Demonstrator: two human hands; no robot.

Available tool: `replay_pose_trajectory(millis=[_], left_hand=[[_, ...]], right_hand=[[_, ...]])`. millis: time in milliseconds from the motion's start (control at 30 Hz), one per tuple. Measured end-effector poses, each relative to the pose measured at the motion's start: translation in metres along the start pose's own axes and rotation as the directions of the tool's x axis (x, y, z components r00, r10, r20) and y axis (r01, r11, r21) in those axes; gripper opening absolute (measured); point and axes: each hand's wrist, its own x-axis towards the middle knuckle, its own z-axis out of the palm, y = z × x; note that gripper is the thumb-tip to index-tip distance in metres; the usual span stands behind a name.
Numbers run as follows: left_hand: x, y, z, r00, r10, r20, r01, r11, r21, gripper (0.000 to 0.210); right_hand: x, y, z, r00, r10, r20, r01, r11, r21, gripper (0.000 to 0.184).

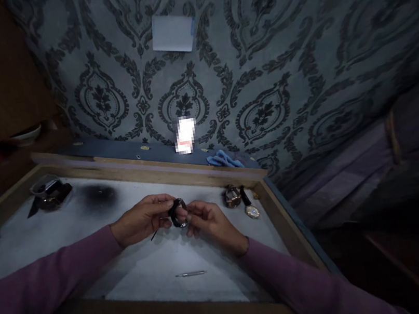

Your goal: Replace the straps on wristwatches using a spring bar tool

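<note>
Between my two hands, above the middle of the white tray surface, is a wristwatch with a dark strap. My left hand pinches the strap side with thumb and fingers. On the other side my right hand grips the watch near its case. The watch face is mostly hidden by my fingers. A slim metal spring bar tool lies on the white surface nearer to me. To the right rest a dark-strapped watch and a watch with a pale dial.
A wooden frame borders the white surface. At its back left sits a clear container beside more watches. A blue cloth and a bright blurred-out object stand behind the rim. White paper is on the patterned wall.
</note>
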Motion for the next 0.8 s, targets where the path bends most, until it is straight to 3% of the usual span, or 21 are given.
replay_pose_trajectory(millis=[200,367,467,600,800], left_hand=[[0.002,-0.001,-0.003,1.0,0.026,0.003,-0.026,0.999,0.022,0.024],[-0.001,-0.003,-0.003,1.0,0.012,-0.022,-0.009,0.996,0.094,0.027],[-0.002,-0.002,-0.001,0.992,-0.011,-0.128,0.032,0.986,0.165,0.028],[-0.003,0.001,0.0,0.972,-0.007,-0.235,0.056,0.978,0.203,0.033],[-0.003,-0.003,-0.002,0.973,-0.052,-0.223,0.101,0.971,0.215,0.033]], right_hand=[[-0.001,-0.004,0.001,0.992,0.116,0.039,-0.12,0.986,0.116,0.034],[-0.002,-0.002,0.003,0.988,0.152,0.009,-0.152,0.982,0.114,0.038],[-0.007,-0.003,-0.002,0.984,0.168,-0.059,-0.162,0.983,0.086,0.038],[-0.026,-0.008,-0.02,0.968,0.185,-0.17,-0.181,0.983,0.039,0.035],[-0.075,-0.014,-0.067,0.886,0.291,-0.362,-0.336,0.939,-0.069,0.02]])
